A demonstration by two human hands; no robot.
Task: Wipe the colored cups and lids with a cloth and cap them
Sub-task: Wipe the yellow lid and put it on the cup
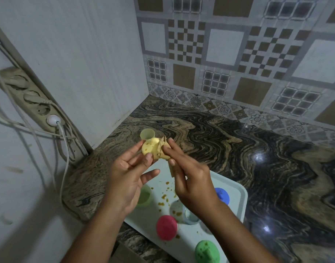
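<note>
**Wiping the yellow lid, with its cup waiting behind**

I am holding the yellow lid (150, 148) up over the countertop in my left hand (127, 177), pinching its edge between thumb and fingertips, the other fingers spread loosely. My right hand (189, 179) is pressing a small tan cloth (163, 151) against the lid's right side, fingers pinched together on the fabric. Brown specks are showing on the lid's face, so I am judging the wiping step as under way, not finished.

The pale yellow cup (147, 134) is standing open on the marble countertop (238, 149) just behind my hands, and it looks empty, though the light is dim. The next move is calling for a clean lid turned over and pressed squarely onto that cup.

Below my hands, the light tray (238, 205) is carrying the rest: a blue lid (222, 195), a pink lid (166, 227), a speckled green lid (205, 251), a pale green cup (144, 196) and a clear cup (190, 215) partly hidden by my wrist. Brown crumbs (164, 194) are lying scattered across the tray.
</note>
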